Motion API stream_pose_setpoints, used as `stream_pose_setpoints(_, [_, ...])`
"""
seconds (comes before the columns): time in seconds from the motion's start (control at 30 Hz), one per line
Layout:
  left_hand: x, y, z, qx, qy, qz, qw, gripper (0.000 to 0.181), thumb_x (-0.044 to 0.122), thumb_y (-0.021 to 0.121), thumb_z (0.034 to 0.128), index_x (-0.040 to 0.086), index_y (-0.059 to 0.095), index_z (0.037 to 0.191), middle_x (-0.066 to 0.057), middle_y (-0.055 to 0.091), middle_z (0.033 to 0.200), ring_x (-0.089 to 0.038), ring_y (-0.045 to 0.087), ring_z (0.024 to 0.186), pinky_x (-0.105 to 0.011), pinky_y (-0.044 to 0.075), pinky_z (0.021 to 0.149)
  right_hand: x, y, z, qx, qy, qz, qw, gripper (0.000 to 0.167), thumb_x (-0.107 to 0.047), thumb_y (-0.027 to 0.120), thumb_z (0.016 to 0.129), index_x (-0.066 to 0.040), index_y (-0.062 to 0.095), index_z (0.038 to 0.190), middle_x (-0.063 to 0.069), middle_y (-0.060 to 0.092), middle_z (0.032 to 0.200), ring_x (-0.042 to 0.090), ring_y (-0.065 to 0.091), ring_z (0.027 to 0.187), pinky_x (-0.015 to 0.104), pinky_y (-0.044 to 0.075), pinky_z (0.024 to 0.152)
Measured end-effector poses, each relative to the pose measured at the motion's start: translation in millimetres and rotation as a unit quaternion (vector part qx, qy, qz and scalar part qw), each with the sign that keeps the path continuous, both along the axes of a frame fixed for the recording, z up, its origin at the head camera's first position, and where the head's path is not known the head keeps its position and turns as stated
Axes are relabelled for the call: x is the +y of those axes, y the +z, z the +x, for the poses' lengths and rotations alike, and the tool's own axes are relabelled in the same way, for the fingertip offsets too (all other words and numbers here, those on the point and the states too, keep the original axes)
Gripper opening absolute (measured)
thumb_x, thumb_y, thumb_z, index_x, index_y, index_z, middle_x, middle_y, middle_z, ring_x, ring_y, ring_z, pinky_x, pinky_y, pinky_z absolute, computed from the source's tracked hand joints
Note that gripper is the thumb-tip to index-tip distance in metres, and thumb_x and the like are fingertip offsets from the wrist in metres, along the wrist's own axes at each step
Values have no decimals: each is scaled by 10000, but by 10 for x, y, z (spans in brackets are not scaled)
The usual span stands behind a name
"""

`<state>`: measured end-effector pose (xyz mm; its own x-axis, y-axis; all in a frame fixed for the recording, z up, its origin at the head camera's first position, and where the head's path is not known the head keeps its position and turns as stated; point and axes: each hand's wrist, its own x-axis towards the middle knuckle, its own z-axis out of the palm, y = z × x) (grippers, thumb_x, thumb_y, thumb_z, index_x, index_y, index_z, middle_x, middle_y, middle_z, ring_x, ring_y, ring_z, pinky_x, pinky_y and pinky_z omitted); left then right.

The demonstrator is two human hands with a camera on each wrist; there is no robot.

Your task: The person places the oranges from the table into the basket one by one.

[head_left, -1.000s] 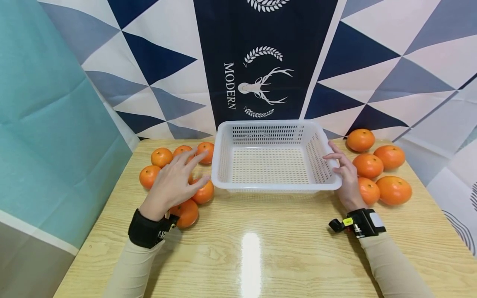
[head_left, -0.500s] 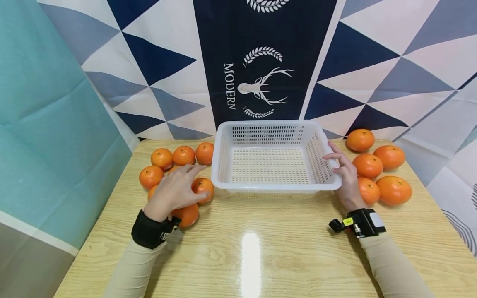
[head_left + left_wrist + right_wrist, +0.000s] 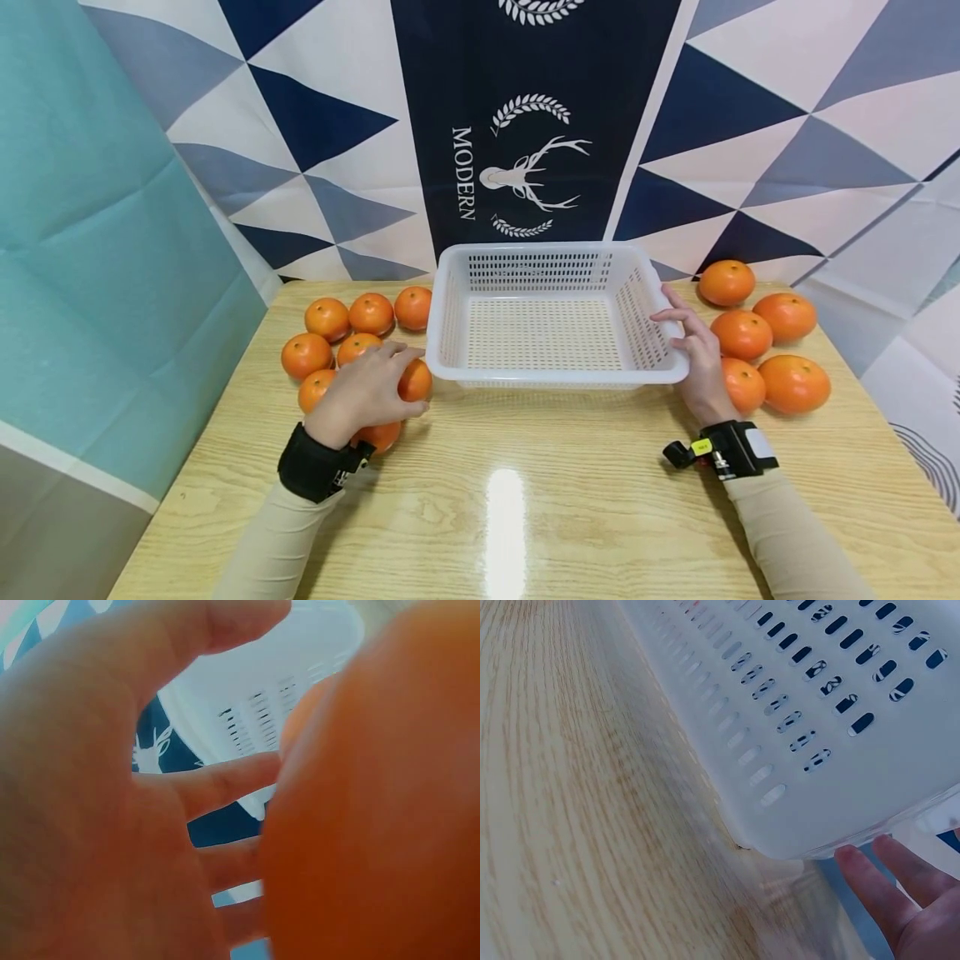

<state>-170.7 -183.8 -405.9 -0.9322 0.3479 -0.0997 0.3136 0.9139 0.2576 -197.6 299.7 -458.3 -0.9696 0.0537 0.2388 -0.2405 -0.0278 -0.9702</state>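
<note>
In the head view, my left hand (image 3: 371, 392) arches over an orange fruit (image 3: 416, 382) beside the basket's near left corner, fingers over its far side and thumb at its near side. The left wrist view shows the thumb apart from the fruit behind, while a nearer orange fruit (image 3: 382, 802) fills the right side. My right hand (image 3: 696, 354) holds the right rim of a white perforated basket (image 3: 558, 377), fingers bent over the edge. Two fingertips (image 3: 851, 856) touch the basket's edge in the right wrist view. The basket has nothing inside.
Several orange fruits (image 3: 306, 356) surround the left hand, one (image 3: 381, 436) just below it. Several larger ones (image 3: 793, 384) lie right of the right hand. A patterned cloth (image 3: 525, 192) stands behind the wooden table (image 3: 600, 500).
My left hand has lowered over the fruits and shifted right and nearer, its fingers now around the one beside the basket. The right hand and basket have not moved.
</note>
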Motion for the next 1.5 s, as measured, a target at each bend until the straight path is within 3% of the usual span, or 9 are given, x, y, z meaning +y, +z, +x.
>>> stream_pose_setpoints(0.23, [-33,-315,-143,-38,72,-191,9998,849,572,814,911,187,583,1632,-191,567,1684,-480,574,1510,-670,538,1188,1,-3,-7,7,33,-27,10000,499,1,320,970,-170,739,1180,26,287,1893,268,340,1689,98,577,979])
stream_pose_setpoints(0.3, [-49,-414,-181,81,40,-176,9998,830,541,814,914,169,589,1621,-193,585,1663,-463,598,1480,-649,554,1175,1,-4,-5,18,26,-9,10000,497,-1,319,971,-169,738,1180,27,286,1893,265,342,1686,96,573,982])
stream_pose_setpoints(0.4, [-50,-475,-201,247,-42,-69,9997,767,437,845,912,135,621,1580,-211,629,1598,-461,647,1393,-633,589,1122,0,-7,-1,32,27,-4,10000,496,-2,317,971,-168,736,1178,28,285,1892,252,360,1668,95,574,981])
stream_pose_setpoints(0.57, [-47,-491,-198,402,-110,42,9991,679,304,859,918,116,652,1536,-213,677,1496,-434,686,1287,-589,613,1085,2,-20,1,43,88,-99,9999,494,2,310,972,-150,729,1185,30,277,1894,225,393,1634,106,581,994])
stream_pose_setpoints(0.87, [-70,-547,-223,638,-237,-16,9977,658,292,857,917,125,663,1523,-194,700,1396,-393,702,1174,-540,631,1012,6,-24,-4,66,83,-76,9999,482,13,311,965,-114,720,1186,24,293,1889,215,396,1641,103,573,1007])
stream_pose_setpoints(1.23, [-72,-519,-216,629,-224,64,9977,663,287,880,904,133,669,1514,-189,690,1389,-393,694,1179,-540,636,1003,11,-14,8,14,38,110,9999,473,-9,307,982,-133,710,1195,12,274,1897,217,392,1647,102,595,954])
stream_pose_setpoints(1.5, [-132,-548,-301,1000,-215,82,9947,699,334,869,885,157,651,1526,-175,674,1429,-408,693,1235,-561,632,1035,4,-8,21,-41,20,91,9999,477,-26,313,987,-167,720,1192,-4,275,1898,198,422,1619,123,619,903])
